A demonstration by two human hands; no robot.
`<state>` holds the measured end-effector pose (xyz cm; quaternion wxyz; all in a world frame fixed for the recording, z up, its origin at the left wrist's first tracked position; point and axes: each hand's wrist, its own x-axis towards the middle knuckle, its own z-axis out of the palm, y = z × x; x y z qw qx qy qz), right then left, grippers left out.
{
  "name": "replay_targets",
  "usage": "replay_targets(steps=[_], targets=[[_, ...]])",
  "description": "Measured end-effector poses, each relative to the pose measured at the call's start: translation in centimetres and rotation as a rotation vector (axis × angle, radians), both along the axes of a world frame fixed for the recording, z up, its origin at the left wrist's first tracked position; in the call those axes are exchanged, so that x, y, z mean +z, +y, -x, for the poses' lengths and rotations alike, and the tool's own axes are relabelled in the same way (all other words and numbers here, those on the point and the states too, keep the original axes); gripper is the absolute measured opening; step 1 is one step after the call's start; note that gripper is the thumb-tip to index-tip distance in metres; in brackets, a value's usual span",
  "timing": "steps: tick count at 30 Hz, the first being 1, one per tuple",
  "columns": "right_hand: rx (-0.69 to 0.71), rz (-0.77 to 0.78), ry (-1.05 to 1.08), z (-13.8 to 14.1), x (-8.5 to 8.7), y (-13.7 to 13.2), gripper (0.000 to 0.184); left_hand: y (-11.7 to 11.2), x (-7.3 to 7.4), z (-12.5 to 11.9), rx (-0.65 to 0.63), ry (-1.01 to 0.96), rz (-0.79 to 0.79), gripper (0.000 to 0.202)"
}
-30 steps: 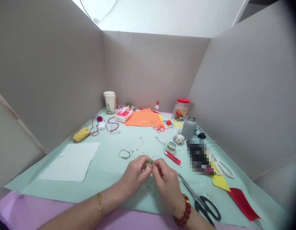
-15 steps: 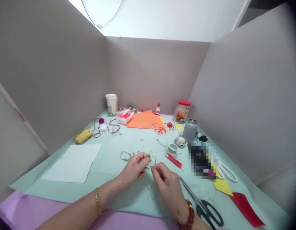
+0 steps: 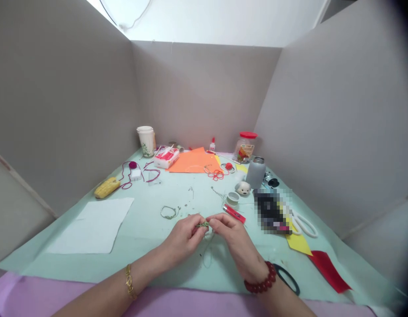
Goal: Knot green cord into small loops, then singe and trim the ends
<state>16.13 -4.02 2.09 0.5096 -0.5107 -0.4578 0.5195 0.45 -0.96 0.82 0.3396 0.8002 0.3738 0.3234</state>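
My left hand (image 3: 185,237) and my right hand (image 3: 234,240) meet over the pale green table cover (image 3: 151,229). Both pinch a small green knotted cord piece (image 3: 204,225) between fingertips, the fingers closed on it. Thin cord ends (image 3: 207,253) hang down from it onto the cover. A gold bracelet is on my left wrist and a red bead bracelet on my right. A loose green cord loop (image 3: 168,212) lies just beyond my left hand. A red lighter (image 3: 234,213) lies just past my right hand.
Black scissors (image 3: 287,278) lie right of my right wrist, white scissors (image 3: 303,224) farther right. White paper (image 3: 93,225) lies at left, a corn cob (image 3: 106,187) behind it. Orange paper (image 3: 193,161), a paper cup (image 3: 146,141), a jar (image 3: 246,147) and a grey bottle (image 3: 255,172) stand at the back. Grey partitions enclose the table.
My hands drew slightly apart half a second ago, then came back together on the green cord piece. The camera view has shifted a little.
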Motion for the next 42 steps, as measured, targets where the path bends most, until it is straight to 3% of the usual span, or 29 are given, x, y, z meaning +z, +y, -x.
replay_targets(steps=[11,22,30,37,42], targets=[[0.050,0.016,0.210,0.4,-0.5,-0.1,0.023,-0.3,0.4,0.1,-0.092,0.048,0.009,0.018],[-0.038,0.016,0.118,0.7,-1.0,0.0,0.022,-0.3,-0.3,-0.1,-0.135,0.104,-0.005,0.015],[0.083,0.004,0.160,0.2,-0.6,0.3,0.022,0.0,-0.3,-0.3,-0.073,-0.049,0.271,0.018],[0.093,-0.115,-0.171,-0.1,0.4,0.0,0.018,0.1,0.1,0.0,0.019,0.011,0.152,0.012],[0.119,-0.115,-0.203,0.0,0.2,0.1,0.014,0.1,0.1,0.1,0.018,0.035,0.075,0.015]])
